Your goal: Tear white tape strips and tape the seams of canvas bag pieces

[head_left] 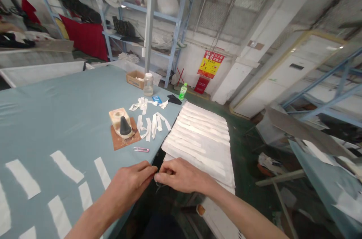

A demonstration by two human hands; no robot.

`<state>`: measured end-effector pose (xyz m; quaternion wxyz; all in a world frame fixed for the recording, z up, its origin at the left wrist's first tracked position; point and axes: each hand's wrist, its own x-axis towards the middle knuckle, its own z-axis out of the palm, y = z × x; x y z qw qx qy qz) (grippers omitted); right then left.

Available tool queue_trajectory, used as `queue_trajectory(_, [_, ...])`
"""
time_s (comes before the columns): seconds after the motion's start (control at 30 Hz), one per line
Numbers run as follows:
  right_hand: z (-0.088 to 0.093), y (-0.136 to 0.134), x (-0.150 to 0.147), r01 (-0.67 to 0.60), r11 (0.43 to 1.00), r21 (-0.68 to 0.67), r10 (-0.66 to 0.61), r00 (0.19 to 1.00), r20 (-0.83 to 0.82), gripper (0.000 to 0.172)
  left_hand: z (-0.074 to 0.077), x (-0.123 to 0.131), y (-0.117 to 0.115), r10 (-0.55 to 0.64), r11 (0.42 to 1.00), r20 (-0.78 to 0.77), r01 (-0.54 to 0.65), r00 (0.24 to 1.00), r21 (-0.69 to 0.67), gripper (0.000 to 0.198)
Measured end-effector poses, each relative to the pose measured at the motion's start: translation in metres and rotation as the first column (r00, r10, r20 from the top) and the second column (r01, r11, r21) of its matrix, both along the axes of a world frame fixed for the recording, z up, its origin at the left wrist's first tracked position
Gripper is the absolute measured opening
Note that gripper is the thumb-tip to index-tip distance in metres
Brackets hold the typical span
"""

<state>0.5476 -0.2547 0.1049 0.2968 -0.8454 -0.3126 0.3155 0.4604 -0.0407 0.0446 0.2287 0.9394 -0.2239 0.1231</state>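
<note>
Left hand (135,179) and right hand (181,175), fingertips pinched together, nearly meet beside the desk (82,118). A small dark item (160,184) lies at the right fingertips; whether the left grips it cannot be told. Light, opposed pinches seem best, clear of the pink snips (143,150) ahead.

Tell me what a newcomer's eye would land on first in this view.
Probably the left hand and right hand, their fingertips nearly meeting at the near edge of the blue-grey table. Just beyond the right hand, white fabric laid in rows stands out brightly. At the back wall, the red-and-yellow poster adds bold colour.
</note>
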Motion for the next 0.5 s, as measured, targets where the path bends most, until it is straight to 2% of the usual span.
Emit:
queue_trajectory(0.1, [-0.015, 0.014, 0.031, -0.060, 0.998, 0.011, 0.060, 0.998, 0.018, 0.026, -0.016, 0.033, 0.003, 0.010, 0.999, -0.012, -0.010, 1.000, 0.039, 0.026])
queue_trajectory(0.23, [-0.034, 0.017, 0.082, -0.040, 0.997, 0.062, 0.038, 0.999, 0.032, 0.026, -0.023, 0.078, 0.007, 0.096, 0.995, 0.079, -0.098, 0.992, 0.029, 0.029])
queue_trajectory(0.37, [-0.056, 0.014, 0.147, 0.142, 0.988, 0.068, -0.153, 0.968, 0.199, 0.031, -0.027, 0.111, 0.022, 0.280, 0.960, 0.201, -0.279, 0.939, -0.030, 0.039])
queue_trajectory(0.43, [-0.069, 0.014, 0.188, 0.242, 0.968, 0.067, -0.251, 0.924, 0.288, 0.036, -0.039, 0.116, 0.031, 0.355, 0.934, 0.139, -0.347, 0.924, -0.082, 0.041])
queue_trajectory(0.5, [-0.085, 0.016, 0.234, 0.335, 0.940, 0.064, -0.335, 0.871, 0.359, 0.039, -0.060, 0.111, 0.035, 0.368, 0.921, -0.013, -0.366, 0.930, -0.130, 0.037])
